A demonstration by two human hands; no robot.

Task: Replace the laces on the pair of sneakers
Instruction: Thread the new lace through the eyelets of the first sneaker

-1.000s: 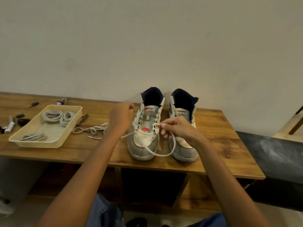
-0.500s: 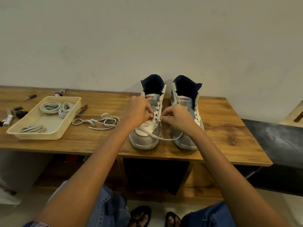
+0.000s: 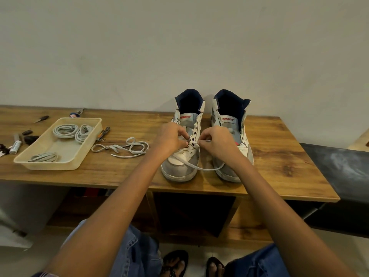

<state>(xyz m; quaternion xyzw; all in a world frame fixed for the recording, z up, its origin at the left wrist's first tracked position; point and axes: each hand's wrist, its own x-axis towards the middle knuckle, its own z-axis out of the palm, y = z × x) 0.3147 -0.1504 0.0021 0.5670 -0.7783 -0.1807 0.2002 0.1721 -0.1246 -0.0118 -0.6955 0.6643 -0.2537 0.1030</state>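
Since half a second ago your hands have barely shifted: both were already at the left sneaker's eyelets, and the lace loop over the toes hangs much as it did; a second ago your left hand was lifted away to the side.

You work at a wooden table point(image 3: 279, 156) against a plain pale wall, with a dark bench to its right. A cream tray point(image 3: 26, 160) on the left holds coiled laces, a loose lace point(image 3: 127, 147) lies between tray and shoes, and small tools sit near the tray.

Both sneakers stand side by side, toes toward you. Your left hand point(image 3: 169, 139) is curled over the left sneaker point(image 3: 179, 166), fingertips pinched at its eyelet row. Your right hand point(image 3: 216, 144) pinches the white lace point(image 3: 199, 167) just beside that row, covering part of the right sneaker point(image 3: 229, 120); the lace trails down across both toes.
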